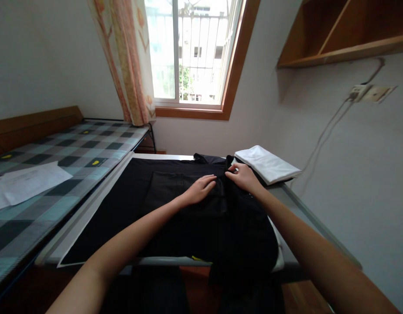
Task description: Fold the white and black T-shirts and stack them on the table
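A black garment (188, 218) lies spread over a table covered with a black sheet (123, 205). My left hand (201, 188) rests flat on the garment near its far end, fingers stretched out and together. Just to its right, my right hand (242, 175) pinches a fold of the black cloth by the collar area, fingers curled. Part of the garment hangs over the table's near edge.
A folded white cloth (267, 163) lies at the table's far right corner. A bed with a checked cover (73, 152) and a sheet of paper (25, 183) stands on the left. A window with a curtain (129, 65) is behind. A wall shelf (339, 35) hangs upper right.
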Action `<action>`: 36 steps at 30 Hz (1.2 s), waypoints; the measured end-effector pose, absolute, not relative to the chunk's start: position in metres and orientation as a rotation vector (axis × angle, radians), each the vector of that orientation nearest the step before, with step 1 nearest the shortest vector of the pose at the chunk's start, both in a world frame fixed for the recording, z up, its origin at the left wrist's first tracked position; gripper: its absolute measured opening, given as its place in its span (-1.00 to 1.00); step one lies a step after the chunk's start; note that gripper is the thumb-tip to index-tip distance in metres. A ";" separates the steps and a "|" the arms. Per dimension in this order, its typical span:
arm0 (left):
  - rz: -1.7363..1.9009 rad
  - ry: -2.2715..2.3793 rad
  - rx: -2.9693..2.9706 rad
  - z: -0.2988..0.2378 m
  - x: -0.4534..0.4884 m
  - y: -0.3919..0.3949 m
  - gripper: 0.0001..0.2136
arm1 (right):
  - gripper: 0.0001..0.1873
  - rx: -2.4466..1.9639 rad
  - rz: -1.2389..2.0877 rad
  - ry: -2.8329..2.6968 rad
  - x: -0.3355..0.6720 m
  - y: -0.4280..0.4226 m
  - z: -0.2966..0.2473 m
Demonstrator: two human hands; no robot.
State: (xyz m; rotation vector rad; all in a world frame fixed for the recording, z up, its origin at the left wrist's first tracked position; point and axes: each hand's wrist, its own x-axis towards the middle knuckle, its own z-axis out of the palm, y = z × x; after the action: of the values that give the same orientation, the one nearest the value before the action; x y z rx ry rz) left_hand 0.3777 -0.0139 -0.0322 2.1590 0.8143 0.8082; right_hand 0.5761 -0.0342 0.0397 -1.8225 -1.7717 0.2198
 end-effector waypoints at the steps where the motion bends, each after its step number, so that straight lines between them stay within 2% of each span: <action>1: 0.874 0.856 1.979 -0.026 0.370 -0.010 -0.42 | -0.83 -1.813 0.212 -1.787 0.568 -0.033 0.040; 6: 0.661 0.910 1.221 -0.011 0.334 0.002 -0.22 | -0.88 -1.695 0.303 -1.911 0.515 -0.032 0.032; 10: 0.592 0.995 1.102 -0.022 0.328 0.000 -0.32 | -0.68 -1.482 0.943 -2.055 0.487 -0.034 0.023; 12: 0.628 1.029 1.148 -0.026 0.330 -0.004 -0.34 | -0.64 -1.430 1.052 -1.992 0.490 -0.033 0.020; 14: 0.649 1.026 1.264 -0.028 0.333 -0.008 -0.35 | -0.68 -1.441 0.871 -1.903 0.505 -0.029 0.015; 17: 0.632 1.027 1.481 -0.026 0.339 -0.014 -0.54 | -0.74 -1.476 0.459 -1.869 0.533 -0.024 0.000; 20: 0.759 1.074 1.586 -0.025 0.343 -0.017 -0.59 | -0.62 -1.431 0.260 -2.008 0.552 -0.025 -0.021; 23: 0.885 1.098 1.581 -0.026 0.340 -0.016 -0.58 | -0.46 -1.423 0.184 -2.170 0.554 -0.029 -0.039; 26: 0.834 1.169 1.525 -0.030 0.332 -0.014 -0.56 | -0.38 -1.440 0.141 -2.324 0.545 -0.032 -0.050; 36: 0.650 1.209 1.649 -0.027 0.313 -0.013 -0.49 | -0.32 -1.493 0.167 -2.498 0.539 -0.030 -0.054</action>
State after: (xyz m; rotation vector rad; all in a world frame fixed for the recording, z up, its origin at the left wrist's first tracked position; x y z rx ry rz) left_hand 0.3132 -0.0129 -0.0266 1.6489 1.2088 0.6503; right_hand 0.5390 -0.0299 -0.0544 -1.4930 -2.4980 0.1671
